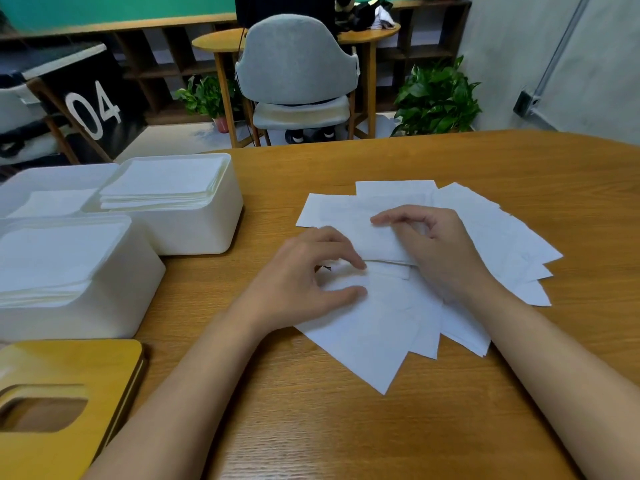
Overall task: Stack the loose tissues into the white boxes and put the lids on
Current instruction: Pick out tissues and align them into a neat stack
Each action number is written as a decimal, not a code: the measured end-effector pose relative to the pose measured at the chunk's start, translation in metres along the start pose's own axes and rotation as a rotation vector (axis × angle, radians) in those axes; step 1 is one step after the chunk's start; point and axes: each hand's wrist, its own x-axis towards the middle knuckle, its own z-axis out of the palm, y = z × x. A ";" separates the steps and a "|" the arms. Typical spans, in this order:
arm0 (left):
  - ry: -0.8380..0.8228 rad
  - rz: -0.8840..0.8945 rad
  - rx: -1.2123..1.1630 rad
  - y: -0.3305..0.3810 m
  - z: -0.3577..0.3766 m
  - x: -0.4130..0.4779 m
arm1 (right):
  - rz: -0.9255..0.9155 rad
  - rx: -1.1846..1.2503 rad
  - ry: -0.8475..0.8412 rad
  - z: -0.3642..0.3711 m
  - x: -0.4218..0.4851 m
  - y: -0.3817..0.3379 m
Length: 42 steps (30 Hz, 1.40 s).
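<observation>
Your left hand (304,275) pinches at the loose tissues (374,334) fanned out on the surface (346,427), right hand (443,251) grips a few sheets. White boxes (194,233), partly filled, sit left, wooden lid (69,362) near-left.

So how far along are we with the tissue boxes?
Done: all three white boxes hold stacked tissues. In hand: left hand and right hand are on the fanned loose tissues on the table, right gripping a few. Left: boxing those sheets, and fitting lids; none is on, and a wooden lid lies near the boxes.
</observation>
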 end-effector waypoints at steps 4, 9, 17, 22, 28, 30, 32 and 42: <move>-0.127 -0.074 0.019 -0.003 -0.005 -0.001 | 0.043 -0.063 -0.022 0.002 -0.001 0.001; -0.146 -0.133 -0.014 -0.002 -0.007 0.000 | 0.054 -0.093 -0.020 0.003 -0.001 -0.003; -0.056 -0.181 -0.287 0.004 -0.013 0.001 | 0.005 -0.018 -0.034 0.002 -0.002 -0.009; 0.242 -0.238 -0.520 0.004 -0.016 0.002 | 0.080 0.231 -0.177 0.006 -0.008 -0.019; 0.401 -0.289 -0.531 -0.003 -0.012 0.004 | 0.010 0.350 -0.245 0.010 -0.012 -0.023; 0.431 -0.299 -0.523 -0.004 -0.010 0.005 | -0.027 0.262 -0.239 0.011 -0.012 -0.021; 0.462 -0.307 -0.507 -0.006 -0.010 0.007 | -0.031 0.234 -0.235 0.012 -0.012 -0.020; 0.569 -0.094 -0.097 -0.003 0.000 0.007 | -0.192 0.078 0.049 -0.001 0.000 -0.010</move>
